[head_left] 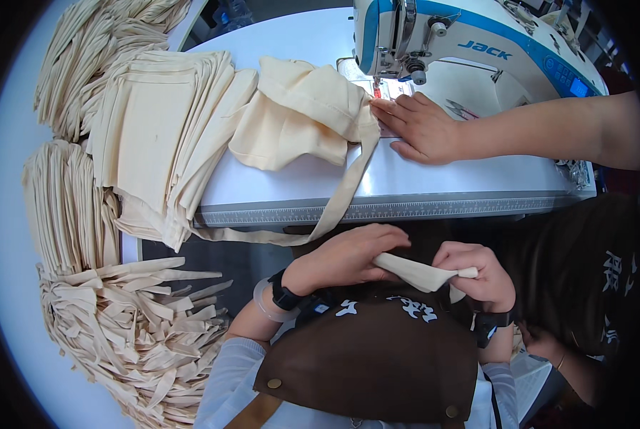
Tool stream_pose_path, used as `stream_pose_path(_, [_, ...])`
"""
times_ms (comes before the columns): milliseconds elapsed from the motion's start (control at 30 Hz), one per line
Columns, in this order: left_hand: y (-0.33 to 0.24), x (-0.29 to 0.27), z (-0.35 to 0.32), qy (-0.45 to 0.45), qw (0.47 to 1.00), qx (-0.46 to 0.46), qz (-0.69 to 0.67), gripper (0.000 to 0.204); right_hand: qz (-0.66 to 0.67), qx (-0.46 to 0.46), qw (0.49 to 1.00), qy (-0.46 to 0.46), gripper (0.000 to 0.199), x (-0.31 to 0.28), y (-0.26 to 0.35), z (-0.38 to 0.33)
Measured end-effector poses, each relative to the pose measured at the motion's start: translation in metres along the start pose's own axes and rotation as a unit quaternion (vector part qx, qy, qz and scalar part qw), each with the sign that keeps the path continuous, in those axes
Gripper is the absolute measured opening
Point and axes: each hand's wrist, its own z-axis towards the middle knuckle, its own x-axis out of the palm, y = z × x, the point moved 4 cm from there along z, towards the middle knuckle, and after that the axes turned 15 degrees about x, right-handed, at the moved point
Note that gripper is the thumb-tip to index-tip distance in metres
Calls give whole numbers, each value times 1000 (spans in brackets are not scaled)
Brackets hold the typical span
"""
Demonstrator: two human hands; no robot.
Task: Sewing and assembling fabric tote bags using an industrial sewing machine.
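In front of my brown apron I hold a cream fabric strip (423, 274) between my two hands. My left hand (352, 256) closes on its left end, fingers over the top and thumb beneath. My right hand (483, 273) is curled around the other end, where the strip is folded and a short tip pokes out. On the table above, a sewn cream cloth piece (298, 118) lies with its long strap (345, 193) hanging over the table's front edge. Its right corner reaches the needle area of a white and blue sewing machine (477, 46).
A co-worker's hand (427, 129) presses beside the needle, the arm coming in from the right. Stacked cream cloth pieces (152, 129) lie left of the machine. Bundles of strips (130, 336) fill the left side. Small scissors (463, 109) lie behind the co-worker's hand.
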Motion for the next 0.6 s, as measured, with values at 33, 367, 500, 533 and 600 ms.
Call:
stream_pose_path(33, [3, 5, -2, 36, 999, -12, -21, 57, 34, -24, 999, -10, 32, -1, 7, -2])
stream_pose_path(367, [-16, -31, -21, -200, 951, -70, -223, 29, 73, -19, 971, -225, 22, -1, -4, 8])
stream_pose_path(500, [-27, -42, -3, -345, 865, 87, -353, 49, 132, 50, 979, -147, 37, 22, -1, 23])
stream_pose_path(533, [-34, -44, 4, -355, 867, 60, -343, 60, 135, 42, 983, -120, 42, 28, 4, 28])
stream_pose_path(600, [-41, -42, 14, -370, 817, 81, -436, 61, 131, 24, 988, -75, 65, 32, 4, 40])
